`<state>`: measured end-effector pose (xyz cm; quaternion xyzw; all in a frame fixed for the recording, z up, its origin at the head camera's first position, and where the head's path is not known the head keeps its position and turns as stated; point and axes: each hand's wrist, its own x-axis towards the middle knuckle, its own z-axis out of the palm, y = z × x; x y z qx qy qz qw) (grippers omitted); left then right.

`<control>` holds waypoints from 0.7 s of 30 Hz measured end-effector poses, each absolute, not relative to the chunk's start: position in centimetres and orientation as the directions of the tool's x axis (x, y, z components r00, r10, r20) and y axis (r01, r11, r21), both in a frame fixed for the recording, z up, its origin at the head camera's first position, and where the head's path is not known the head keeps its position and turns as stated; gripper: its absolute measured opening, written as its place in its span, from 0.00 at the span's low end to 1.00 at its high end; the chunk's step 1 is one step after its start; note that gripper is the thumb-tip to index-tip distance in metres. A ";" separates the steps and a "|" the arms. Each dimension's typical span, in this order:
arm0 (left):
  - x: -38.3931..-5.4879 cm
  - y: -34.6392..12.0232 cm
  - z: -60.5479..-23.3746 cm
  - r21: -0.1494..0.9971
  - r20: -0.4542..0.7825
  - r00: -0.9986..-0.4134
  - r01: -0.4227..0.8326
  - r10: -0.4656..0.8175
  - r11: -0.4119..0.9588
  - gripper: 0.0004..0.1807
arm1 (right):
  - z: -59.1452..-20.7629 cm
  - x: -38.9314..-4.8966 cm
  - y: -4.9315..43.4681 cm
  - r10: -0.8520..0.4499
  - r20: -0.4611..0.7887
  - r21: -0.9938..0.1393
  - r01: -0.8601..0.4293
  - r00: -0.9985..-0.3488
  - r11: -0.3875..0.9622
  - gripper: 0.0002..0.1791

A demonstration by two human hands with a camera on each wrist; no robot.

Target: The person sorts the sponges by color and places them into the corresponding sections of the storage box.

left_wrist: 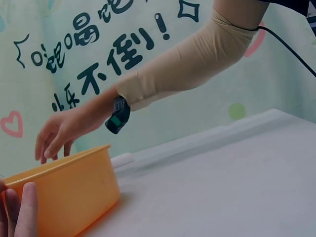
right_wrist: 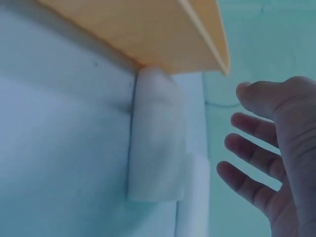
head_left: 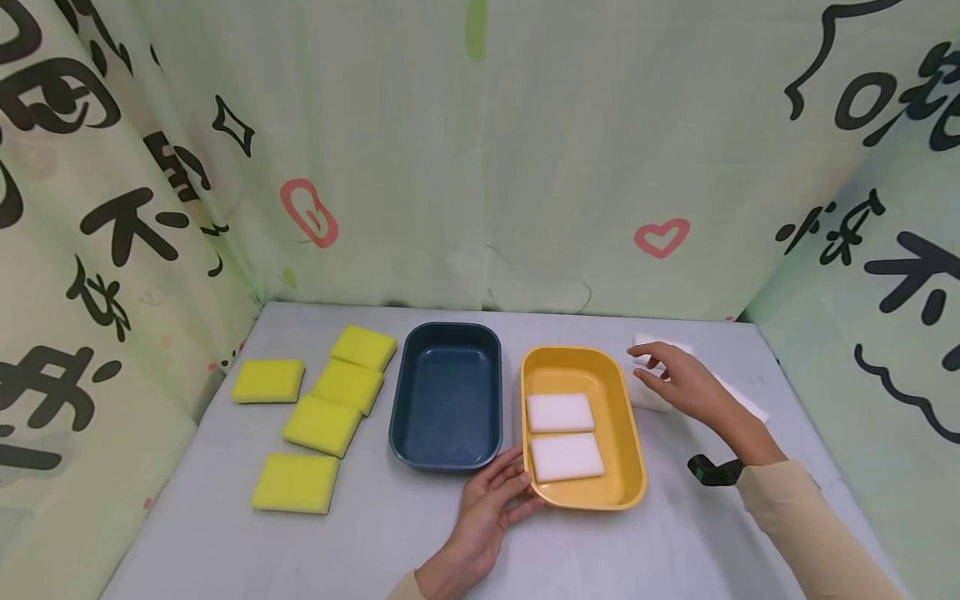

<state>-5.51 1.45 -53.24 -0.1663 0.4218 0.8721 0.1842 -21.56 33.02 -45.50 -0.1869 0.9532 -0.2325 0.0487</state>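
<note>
- Fingers of the bare right hand point(head_left: 686, 383) were spread, thumb apart from the rest, and pinched nothing.
- Below and around that hand, on its far and near sides, lay white, rectangular, foam-like pads point(head_left: 649, 398), partly hidden by the hand and forearm, so I could not tell their exact number.
- Just left of the right hand stood a yellow-orange, rounded-rectangular, plastic-looking tray point(head_left: 621, 454); the fingertips hung near its right rim.
- Bare left hand point(head_left: 483, 518) touched the tray's near left corner from outside, fingers extended; I could not tell how firmly the thumb pressed.
- Ahead and right of the left hand, inside the tray, two white, rectangular, foam-like blocks point(head_left: 567, 457) lay flat, one beyond the other, by the tray's left wall.
- Straight ahead of the left hand, slightly leftward, sat a dark blue, rounded-rectangular, plastic-looking tub point(head_left: 446, 400).
- Farther left of the left hand lay five bright yellow, rectangular, sponge-like slabs point(head_left: 296, 483), three in a touching slanted row, two apart.
- Behind the right hand, a black wrist device point(head_left: 712, 471) was on the wrist, beside a beige fabric sleeve point(head_left: 810, 525).
</note>
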 end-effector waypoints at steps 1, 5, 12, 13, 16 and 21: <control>-5.5 1.4 -53.2 0.676 -0.444 -0.878 -0.461 0.181 -0.575 0.30 | -45.7 -21.6 33.2 -0.370 -0.019 -0.462 -0.320 -0.929 0.827 0.22; -5.5 1.4 -53.2 0.677 -0.441 -0.879 -0.459 0.182 -0.575 0.30 | -46.5 -21.6 34.0 -0.335 -0.067 -0.445 -0.272 -0.940 0.853 0.24; -5.5 1.4 -53.2 0.677 -0.439 -0.880 -0.458 0.182 -0.576 0.30 | -48.1 -21.5 35.0 -0.331 -0.088 -0.360 -0.280 -0.940 0.890 0.30; -5.5 1.4 -53.2 0.677 -0.439 -0.880 -0.458 0.182 -0.576 0.30 | -48.3 -21.5 35.1 -0.332 -0.092 -0.347 -0.283 -0.939 0.894 0.31; -5.5 1.4 -53.2 0.678 -0.437 -0.880 -0.457 0.184 -0.576 0.30 | -48.8 -21.4 35.3 -0.330 -0.104 -0.319 -0.283 -0.938 0.905 0.36; -5.5 1.4 -53.3 0.679 -0.435 -0.881 -0.455 0.183 -0.576 0.30 | -49.4 -21.4 35.6 -0.333 -0.109 -0.294 -0.290 -0.937 0.911 0.42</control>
